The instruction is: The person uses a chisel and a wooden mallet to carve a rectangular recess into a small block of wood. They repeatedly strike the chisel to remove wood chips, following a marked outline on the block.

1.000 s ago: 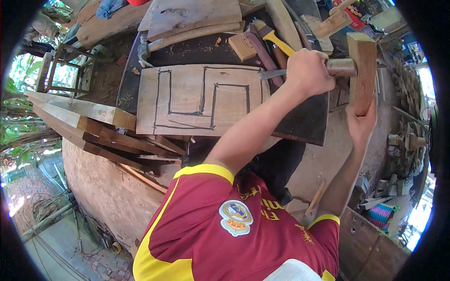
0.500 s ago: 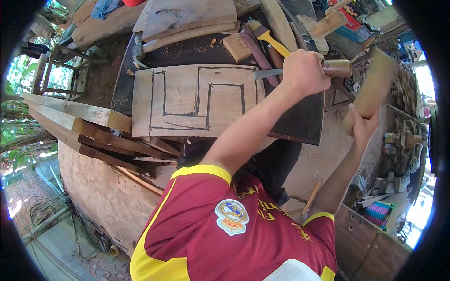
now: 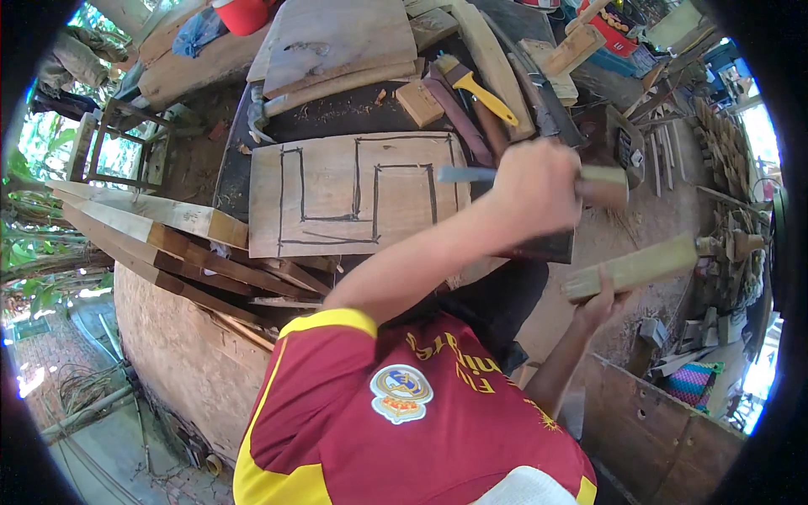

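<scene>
My left hand (image 3: 539,185), slightly blurred, is closed around a chisel (image 3: 608,187) with a thick wooden handle. Its flat blade points left over the right part of a pale board (image 3: 328,194), which lies on the dark bench top (image 3: 547,246) and bears angular black drawn lines. I cannot tell whether the blade touches the board. My right hand (image 3: 599,303) grips a wooden block (image 3: 644,266), blurred and tilted nearly level, low to the right of the bench and apart from the chisel.
A yellow-handled brush (image 3: 492,99), a small block (image 3: 418,103), a curved metal tool (image 3: 259,126) and stacked boards (image 3: 337,42) sit behind the board. Long timbers (image 3: 181,210) jut out at left, near a wooden frame (image 3: 124,143). A red bucket (image 3: 241,15) is at the back.
My right hand has swung the block down and left, from upright beside the chisel's handle to nearly level. My left hand has moved slightly left and down with the chisel.
</scene>
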`<state>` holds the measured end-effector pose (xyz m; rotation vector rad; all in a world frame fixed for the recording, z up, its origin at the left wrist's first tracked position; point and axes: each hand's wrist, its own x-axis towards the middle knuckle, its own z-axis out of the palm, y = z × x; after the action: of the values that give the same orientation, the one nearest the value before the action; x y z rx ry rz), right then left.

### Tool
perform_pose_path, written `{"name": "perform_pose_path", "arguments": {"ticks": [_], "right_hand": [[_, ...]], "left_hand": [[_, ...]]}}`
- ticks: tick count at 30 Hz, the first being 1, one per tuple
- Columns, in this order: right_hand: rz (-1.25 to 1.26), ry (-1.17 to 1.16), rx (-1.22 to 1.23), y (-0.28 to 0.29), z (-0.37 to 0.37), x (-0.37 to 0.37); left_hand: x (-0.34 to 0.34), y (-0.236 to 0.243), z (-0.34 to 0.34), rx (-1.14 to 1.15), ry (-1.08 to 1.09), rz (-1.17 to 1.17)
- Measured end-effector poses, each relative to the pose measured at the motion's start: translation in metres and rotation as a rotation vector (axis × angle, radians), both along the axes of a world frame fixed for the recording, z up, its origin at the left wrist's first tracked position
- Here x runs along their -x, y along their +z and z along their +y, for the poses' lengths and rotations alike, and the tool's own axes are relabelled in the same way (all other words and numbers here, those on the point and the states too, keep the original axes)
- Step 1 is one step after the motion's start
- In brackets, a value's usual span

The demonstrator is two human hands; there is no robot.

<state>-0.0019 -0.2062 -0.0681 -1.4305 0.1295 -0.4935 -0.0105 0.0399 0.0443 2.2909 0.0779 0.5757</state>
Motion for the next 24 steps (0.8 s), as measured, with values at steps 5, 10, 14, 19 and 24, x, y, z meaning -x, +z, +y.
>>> {"name": "perform_pose_path", "arguments": {"ticks": [5, 10, 14, 19, 24], "right_hand": [[0.192, -0.291, 0.294, -0.066, -0.001, 0.058], [0.051, -0.366, 0.63, -0.147, -0.004, 0.077], [0.12, -0.407, 0.607, -0.141, 0.006, 0.071], [0.113, -0.379, 0.65, -0.128, 0.003, 0.076], [0.055, -0.339, 0.607, -0.121, -0.003, 0.099]], "left_hand": [[0.111, -0.001, 0.019, -0.248, -0.754, 0.377], [0.2, -0.041, 0.041, -0.172, -0.442, 0.533], [0.251, -0.046, 0.058, -0.053, -0.23, 0.541], [0.274, -0.065, 0.075, -0.093, 0.059, 0.354], [0.274, -0.068, 0.089, -0.102, 0.24, 0.14]]}}
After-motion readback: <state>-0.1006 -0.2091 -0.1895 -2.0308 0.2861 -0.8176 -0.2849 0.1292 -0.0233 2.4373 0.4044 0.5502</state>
